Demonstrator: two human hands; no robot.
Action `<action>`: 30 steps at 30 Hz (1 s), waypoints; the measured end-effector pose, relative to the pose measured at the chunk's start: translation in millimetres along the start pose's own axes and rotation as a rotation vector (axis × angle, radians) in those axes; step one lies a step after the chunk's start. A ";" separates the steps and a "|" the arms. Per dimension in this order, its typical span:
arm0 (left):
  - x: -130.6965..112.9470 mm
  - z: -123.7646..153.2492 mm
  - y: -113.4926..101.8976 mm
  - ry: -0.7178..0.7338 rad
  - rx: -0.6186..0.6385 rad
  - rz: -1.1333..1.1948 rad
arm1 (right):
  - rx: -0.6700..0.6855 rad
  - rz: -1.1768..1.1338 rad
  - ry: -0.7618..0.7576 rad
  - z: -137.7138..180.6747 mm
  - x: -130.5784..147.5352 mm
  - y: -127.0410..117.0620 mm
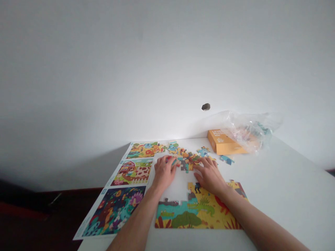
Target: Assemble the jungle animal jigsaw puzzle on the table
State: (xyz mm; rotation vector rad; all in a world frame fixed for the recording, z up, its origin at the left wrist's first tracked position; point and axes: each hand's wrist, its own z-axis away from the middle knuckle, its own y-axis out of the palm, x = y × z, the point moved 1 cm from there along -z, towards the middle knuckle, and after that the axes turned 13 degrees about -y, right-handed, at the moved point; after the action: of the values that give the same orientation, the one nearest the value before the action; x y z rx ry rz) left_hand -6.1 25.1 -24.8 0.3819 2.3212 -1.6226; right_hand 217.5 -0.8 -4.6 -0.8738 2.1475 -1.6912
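Note:
My left hand [164,171] is at the left side of a loose pile of jigsaw puzzle pieces [187,165], fingers bent round a puzzle piece [169,159] with red on it. The fingertips partly cover that piece. Over the right side of the pile lies my right hand [211,177], its fingers stretched out and the thumb apart, touching pieces. Below both hands is a partly joined puzzle [185,219] with crocodiles, a bush and yellow ground. Its upper left has a gap showing white table, and my right forearm hides part of its right side.
A sheet with three printed pictures [117,211] lies along the table's left edge. At the back right, an orange puzzle box [227,148] stands with a clear plastic bag [251,134] on it. A blue piece [227,160] lies before the box. A white wall borders the table [285,195].

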 end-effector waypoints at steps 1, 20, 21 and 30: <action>-0.4 0.5 -0.6 0.010 -0.010 -0.012 | 0.001 0.012 0.024 -0.1 0.1 -0.3; -16.2 6.2 -6.5 0.234 0.229 0.194 | -0.093 -0.034 0.085 -0.2 -1.2 2.1; -15.8 5.8 -5.3 0.228 0.222 0.199 | -0.096 -0.042 0.080 -0.3 -1.4 2.5; -17.5 8.0 -8.3 0.259 0.271 0.162 | -0.113 -0.091 0.040 -1.7 -1.4 7.1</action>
State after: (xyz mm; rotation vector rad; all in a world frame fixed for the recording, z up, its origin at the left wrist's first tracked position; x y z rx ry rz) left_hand 7.7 13.8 -13.7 0.8626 2.1740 -1.9042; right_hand 215.6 2.4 -11.1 -0.9896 2.2816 -1.6563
